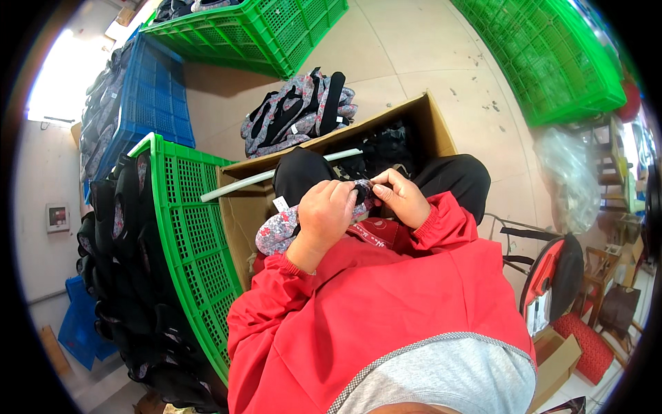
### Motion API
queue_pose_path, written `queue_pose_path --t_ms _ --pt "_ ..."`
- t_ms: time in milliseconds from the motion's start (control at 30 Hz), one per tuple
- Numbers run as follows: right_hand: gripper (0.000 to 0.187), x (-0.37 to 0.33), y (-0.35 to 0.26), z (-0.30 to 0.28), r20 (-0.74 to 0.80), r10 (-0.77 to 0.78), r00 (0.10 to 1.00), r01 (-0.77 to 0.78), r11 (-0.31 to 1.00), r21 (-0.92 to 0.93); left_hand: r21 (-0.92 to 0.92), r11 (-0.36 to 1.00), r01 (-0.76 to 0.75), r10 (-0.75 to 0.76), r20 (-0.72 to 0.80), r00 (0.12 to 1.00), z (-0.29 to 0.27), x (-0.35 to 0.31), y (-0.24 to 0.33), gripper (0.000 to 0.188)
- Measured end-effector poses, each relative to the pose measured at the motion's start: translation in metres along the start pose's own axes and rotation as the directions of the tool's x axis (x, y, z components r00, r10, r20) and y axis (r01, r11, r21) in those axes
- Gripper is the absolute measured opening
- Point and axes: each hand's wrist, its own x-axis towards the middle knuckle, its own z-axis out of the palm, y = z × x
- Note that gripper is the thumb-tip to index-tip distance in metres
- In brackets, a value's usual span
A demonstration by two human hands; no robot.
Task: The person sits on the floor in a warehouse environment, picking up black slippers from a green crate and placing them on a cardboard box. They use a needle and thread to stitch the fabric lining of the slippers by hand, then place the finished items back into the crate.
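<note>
Floral slipper (279,231) is pinched over the box (238,207) by both hands, left (324,215) and right (402,199), fingers pressed together; a loosened pinch could drop it inside.

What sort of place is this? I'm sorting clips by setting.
Probably a small garment or footwear workshop. Green plastic crates hold stacked dark pieces, a floral pile lies on the floor, and both hands, left hand and right hand, work a floral fabric piece over a cardboard box.
</note>
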Motion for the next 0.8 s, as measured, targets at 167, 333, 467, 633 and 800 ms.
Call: queue_pose_path --t_ms 167,333,467,633,800 --pt "0.026 0.001 -0.018 -0.005 0.08 0.016 0.997 0.003 0.972 -0.237 -0.003 1.0 -0.008 0.008 -0.013 1.0 0.001 -0.002 0.0 0.015" --pt "0.027 0.004 -0.026 -0.009 0.126 0.021 0.992 0.031 0.918 -0.394 -0.006 1.0 0.001 -0.001 -0.015 1.0 0.0 -0.005 -0.001 0.015" --pt "0.028 0.006 -0.032 -0.013 0.149 0.017 0.989 0.057 0.874 -0.483 0.002 1.0 -0.007 0.007 -0.01 1.0 -0.002 -0.004 0.001 0.015" --pt "0.027 0.006 -0.035 -0.013 0.15 0.015 0.989 0.059 0.877 -0.476 -0.017 1.0 -0.002 0.002 -0.024 1.0 -0.002 -0.003 0.002 0.015" --pt "0.018 0.004 -0.028 -0.008 0.062 -0.026 0.998 0.041 0.963 -0.265 -0.019 1.0 0.024 -0.024 -0.038 0.999 -0.001 -0.002 0.0 0.014"
